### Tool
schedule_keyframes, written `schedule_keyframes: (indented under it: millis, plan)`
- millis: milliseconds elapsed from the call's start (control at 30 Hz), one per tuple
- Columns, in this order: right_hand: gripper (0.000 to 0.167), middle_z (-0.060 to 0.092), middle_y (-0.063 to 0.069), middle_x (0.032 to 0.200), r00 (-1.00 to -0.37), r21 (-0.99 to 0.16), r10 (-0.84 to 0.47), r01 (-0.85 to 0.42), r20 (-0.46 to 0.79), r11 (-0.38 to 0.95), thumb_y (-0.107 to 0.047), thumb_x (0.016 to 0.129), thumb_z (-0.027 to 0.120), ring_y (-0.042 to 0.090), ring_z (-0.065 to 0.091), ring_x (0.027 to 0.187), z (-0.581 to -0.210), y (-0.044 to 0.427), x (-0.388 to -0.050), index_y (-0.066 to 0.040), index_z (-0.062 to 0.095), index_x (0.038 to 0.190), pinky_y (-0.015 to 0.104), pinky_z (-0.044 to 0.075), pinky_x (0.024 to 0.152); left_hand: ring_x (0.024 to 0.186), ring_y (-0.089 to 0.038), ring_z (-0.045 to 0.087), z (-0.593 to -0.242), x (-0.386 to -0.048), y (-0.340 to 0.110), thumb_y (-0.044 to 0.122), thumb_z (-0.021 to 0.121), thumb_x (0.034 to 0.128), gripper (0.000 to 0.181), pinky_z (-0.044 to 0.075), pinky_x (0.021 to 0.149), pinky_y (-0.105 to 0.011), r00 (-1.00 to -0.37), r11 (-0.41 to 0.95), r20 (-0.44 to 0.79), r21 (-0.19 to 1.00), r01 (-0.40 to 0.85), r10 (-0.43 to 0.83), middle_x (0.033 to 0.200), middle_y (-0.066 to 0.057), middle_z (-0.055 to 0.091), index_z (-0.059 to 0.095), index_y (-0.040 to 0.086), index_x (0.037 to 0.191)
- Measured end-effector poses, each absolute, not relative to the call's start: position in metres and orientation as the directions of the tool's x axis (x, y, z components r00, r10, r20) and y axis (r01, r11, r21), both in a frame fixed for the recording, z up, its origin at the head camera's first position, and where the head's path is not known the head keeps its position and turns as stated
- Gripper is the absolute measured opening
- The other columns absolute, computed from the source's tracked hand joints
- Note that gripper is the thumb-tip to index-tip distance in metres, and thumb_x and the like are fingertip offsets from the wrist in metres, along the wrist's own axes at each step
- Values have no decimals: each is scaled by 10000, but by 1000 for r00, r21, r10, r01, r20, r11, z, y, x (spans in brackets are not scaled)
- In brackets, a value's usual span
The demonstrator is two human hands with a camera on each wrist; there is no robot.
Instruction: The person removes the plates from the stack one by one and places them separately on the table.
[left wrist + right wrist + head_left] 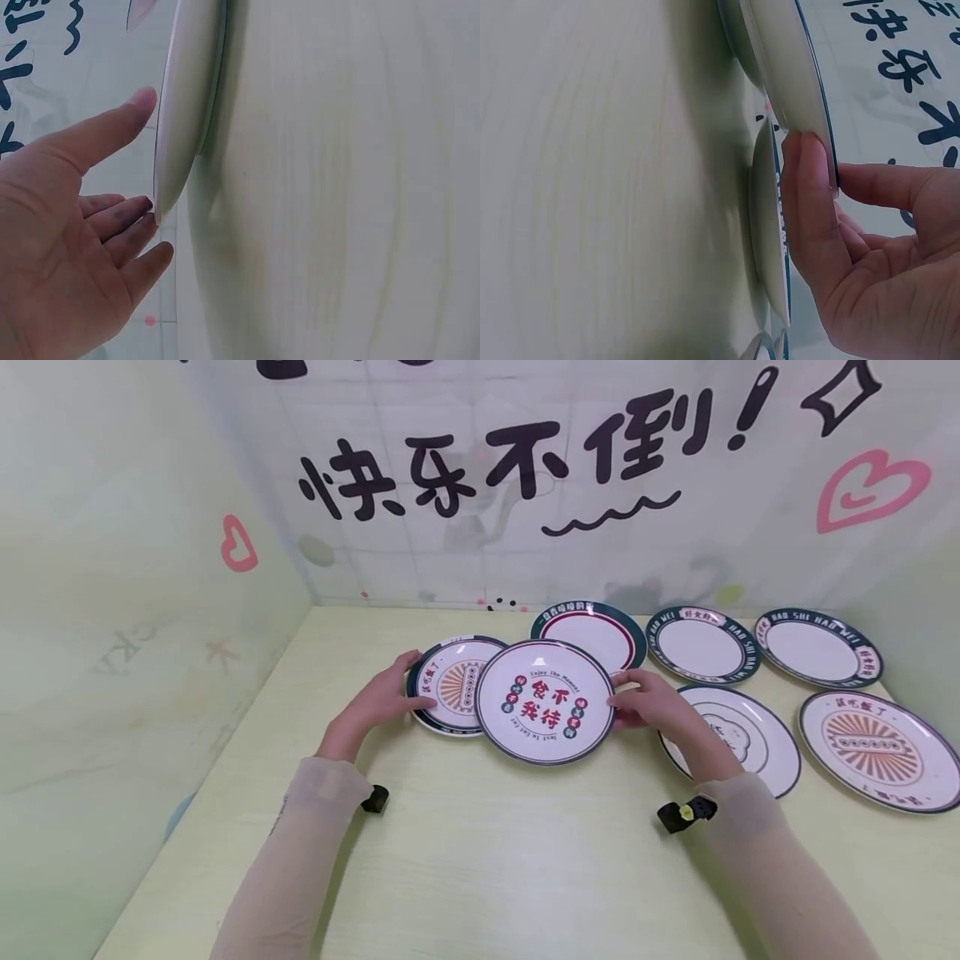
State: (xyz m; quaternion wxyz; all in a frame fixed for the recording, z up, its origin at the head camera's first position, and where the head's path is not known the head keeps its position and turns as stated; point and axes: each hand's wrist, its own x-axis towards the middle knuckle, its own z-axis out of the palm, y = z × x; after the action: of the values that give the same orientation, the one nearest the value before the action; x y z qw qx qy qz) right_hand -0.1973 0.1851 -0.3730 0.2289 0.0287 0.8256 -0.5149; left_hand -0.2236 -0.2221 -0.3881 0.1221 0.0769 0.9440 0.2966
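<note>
My right hand (660,706) pinches the right rim of a white plate (545,739) with red characters, thumb on top and fingers beneath in the right wrist view. This plate is held up at a tilt. Its left part covers some of a white plate (450,687) with an orange sunburst, which appears to lie on a dark-rimmed one. At that stack's left edge is my left hand (375,697), thumb and fingers spread apart. In the left wrist view, its fingertips (142,206) are at the rim of a plate (187,97) and the thumb stands beside it.
Behind stands a green-rimmed plate (588,635) with a red ring. To the right lie two more green-rimmed plates (701,647) (813,647), a cloud-pattern plate (772,752) partly behind my right forearm, and another sunburst plate (930,768). A printed curtain (450,560) borders the pale table (480,860).
</note>
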Motion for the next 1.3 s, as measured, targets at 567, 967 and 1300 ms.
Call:
schedule_keyframes:
  millis: [567,967,1300]
  plan:
    - [467,662,77,953,-863,-774,-219,263,-456,576,-163,1005,569,124,654,720,-377,236,-181,28,390,1393,208,589,691,1508,-368,274,-391,-231,-207,289,727,912,904,265,1239,-510,-980,822,-195,564,-83,35,1636,-163,280,174,55,1588]
    - [429,684,167,1051,-852,-726,-228,227,-471,650,-141,1006,551,153,636,787,-372,247,-178,51,399,1359,262,605,742,1411,-385,385,-389,-231,-201,299,735,900,833,349,1189,-524,-982,858,-183,496,-135,-48,1554,-218,357,286,45,1555]
    - [383,551,231,1094,-888,-674,-189,165,-419,720,-90,984,588,214,632,850,-376,243,-175,88,454,1295,326,621,757,1248,-363,487,-390,-230,-202,298,749,890,793,453,1092,-501,-977,843,-189,507,-181,-96,1441,-223,417,349,40,1525]
